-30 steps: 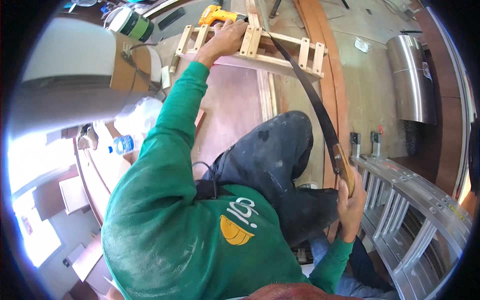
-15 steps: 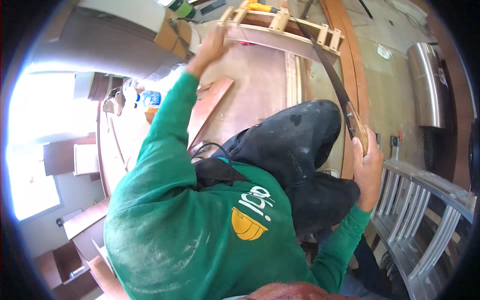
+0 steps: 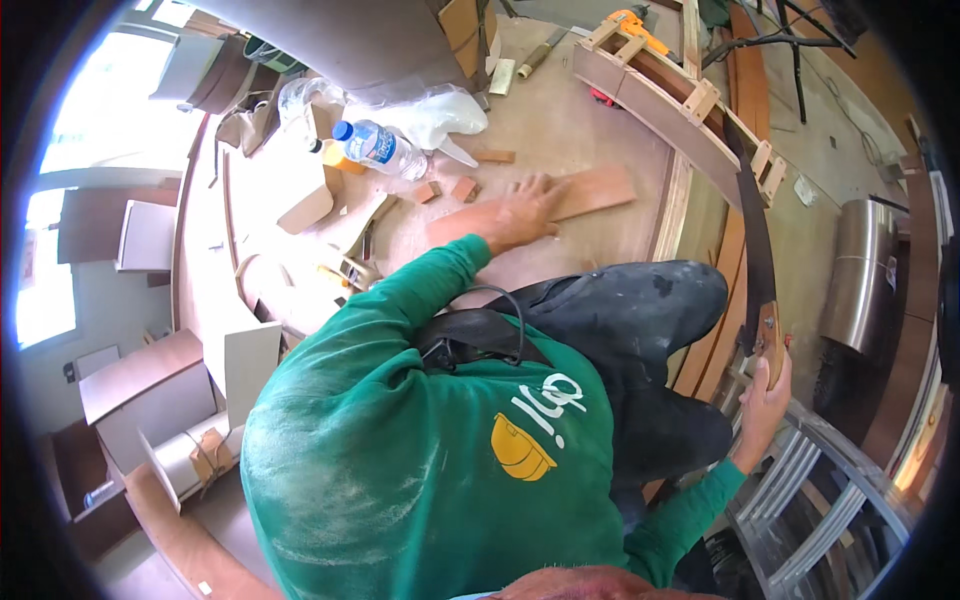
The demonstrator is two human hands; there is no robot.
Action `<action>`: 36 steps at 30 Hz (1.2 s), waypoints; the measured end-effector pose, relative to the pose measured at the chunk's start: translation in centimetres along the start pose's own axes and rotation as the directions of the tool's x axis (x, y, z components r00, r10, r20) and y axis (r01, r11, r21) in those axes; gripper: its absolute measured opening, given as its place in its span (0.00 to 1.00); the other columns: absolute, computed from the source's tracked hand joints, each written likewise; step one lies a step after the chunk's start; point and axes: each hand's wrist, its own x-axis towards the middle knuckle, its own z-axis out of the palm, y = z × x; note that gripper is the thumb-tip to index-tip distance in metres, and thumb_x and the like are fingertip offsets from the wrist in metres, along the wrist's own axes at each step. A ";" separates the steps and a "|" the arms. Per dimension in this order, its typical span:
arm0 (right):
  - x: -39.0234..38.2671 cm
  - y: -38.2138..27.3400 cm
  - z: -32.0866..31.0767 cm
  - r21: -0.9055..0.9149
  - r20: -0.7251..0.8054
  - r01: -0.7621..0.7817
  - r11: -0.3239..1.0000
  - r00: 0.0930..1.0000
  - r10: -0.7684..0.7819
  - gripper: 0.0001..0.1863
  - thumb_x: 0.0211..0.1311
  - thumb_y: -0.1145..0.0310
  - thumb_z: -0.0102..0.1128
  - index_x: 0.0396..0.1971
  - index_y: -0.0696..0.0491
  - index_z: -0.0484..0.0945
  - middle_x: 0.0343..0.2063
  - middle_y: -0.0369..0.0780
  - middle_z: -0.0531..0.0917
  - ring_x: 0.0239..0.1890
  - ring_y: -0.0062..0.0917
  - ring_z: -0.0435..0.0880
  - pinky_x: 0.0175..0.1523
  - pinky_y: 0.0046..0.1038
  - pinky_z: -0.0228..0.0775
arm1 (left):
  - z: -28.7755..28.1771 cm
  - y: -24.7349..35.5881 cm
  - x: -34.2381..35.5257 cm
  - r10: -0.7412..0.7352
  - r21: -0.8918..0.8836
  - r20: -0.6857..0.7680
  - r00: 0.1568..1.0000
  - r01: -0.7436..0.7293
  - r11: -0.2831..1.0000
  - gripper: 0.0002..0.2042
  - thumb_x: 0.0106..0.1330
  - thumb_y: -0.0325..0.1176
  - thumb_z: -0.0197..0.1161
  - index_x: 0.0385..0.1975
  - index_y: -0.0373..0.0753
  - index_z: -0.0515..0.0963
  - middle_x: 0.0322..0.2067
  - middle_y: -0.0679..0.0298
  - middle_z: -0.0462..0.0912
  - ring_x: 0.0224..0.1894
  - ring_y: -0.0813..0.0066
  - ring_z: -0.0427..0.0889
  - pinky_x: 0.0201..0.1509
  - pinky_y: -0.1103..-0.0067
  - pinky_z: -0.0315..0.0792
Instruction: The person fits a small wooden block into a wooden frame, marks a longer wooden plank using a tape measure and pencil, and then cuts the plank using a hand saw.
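My left hand (image 3: 520,212) lies across a flat reddish-brown wooden board (image 3: 595,192) on the work surface. Its fingers bend over the board's far side, with the thumb toward me; the fingertips are slightly blurred. To the right, my right hand (image 3: 764,398) is closed around the wooden handle of a handsaw (image 3: 757,235). The dark blade points away from me, its far end beside a long wooden frame (image 3: 655,105) with short cross blocks. Small wood offcuts (image 3: 464,189) sit just beyond the board.
A plastic water bottle (image 3: 380,150) and a crumpled white bag (image 3: 440,118) lie beyond the left hand. An orange power drill (image 3: 640,28) rests behind the frame. An aluminium ladder (image 3: 820,500) and a shiny metal cylinder (image 3: 862,275) are at the right, cardboard boxes (image 3: 150,385) at the left.
My left hand has come down from beside the wooden frame onto the board, which now lies at a different angle. The right hand still holds the saw. The view has shifted.
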 end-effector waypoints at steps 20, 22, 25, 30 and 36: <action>-0.4 0.3 -0.3 0.018 0.011 -0.046 0.999 0.999 0.045 0.23 0.79 0.60 0.58 0.66 0.56 0.73 0.20 0.30 0.69 0.18 0.11 0.66 0.22 0.17 0.56 | -5.4 -9.2 -10.2 -0.023 0.029 0.048 0.999 0.022 0.999 0.43 0.60 0.47 0.76 0.76 0.47 0.63 0.66 0.50 0.68 0.67 0.43 0.69 0.70 0.54 0.67; -0.2 0.3 -0.2 0.018 0.010 -0.051 0.999 0.999 0.051 0.23 0.78 0.59 0.58 0.66 0.55 0.73 0.20 0.30 0.69 0.18 0.11 0.66 0.22 0.17 0.56 | -4.9 -10.5 -12.5 0.009 0.065 -0.040 0.999 -0.006 0.998 0.41 0.61 0.46 0.75 0.75 0.46 0.64 0.66 0.49 0.68 0.66 0.44 0.70 0.70 0.55 0.66; -0.1 0.1 -0.1 0.068 0.007 -0.089 0.994 0.996 0.089 0.24 0.78 0.59 0.59 0.66 0.54 0.73 0.21 0.29 0.69 0.19 0.10 0.65 0.22 0.16 0.56 | -4.5 -10.7 -16.4 0.080 0.114 -0.046 0.996 -0.074 0.991 0.38 0.63 0.46 0.73 0.73 0.43 0.67 0.63 0.47 0.72 0.66 0.45 0.71 0.69 0.57 0.67; -0.1 1.0 -0.5 0.064 0.007 -0.062 0.996 0.998 0.062 0.23 0.78 0.59 0.58 0.64 0.55 0.74 0.22 0.29 0.69 0.19 0.10 0.64 0.22 0.18 0.56 | -5.6 -7.1 -24.3 -0.154 0.049 0.326 0.933 0.146 0.988 0.41 0.58 0.45 0.76 0.71 0.41 0.66 0.52 0.53 0.77 0.57 0.51 0.79 0.58 0.60 0.75; -0.2 2.1 -0.6 0.025 0.003 -0.079 0.997 0.997 0.079 0.23 0.77 0.59 0.60 0.65 0.54 0.74 0.25 0.31 0.74 0.20 0.10 0.67 0.22 0.18 0.58 | -7.5 -7.5 -21.4 -0.188 -0.054 0.218 0.958 0.204 0.977 0.33 0.67 0.51 0.70 0.65 0.36 0.70 0.48 0.48 0.79 0.54 0.45 0.80 0.53 0.56 0.76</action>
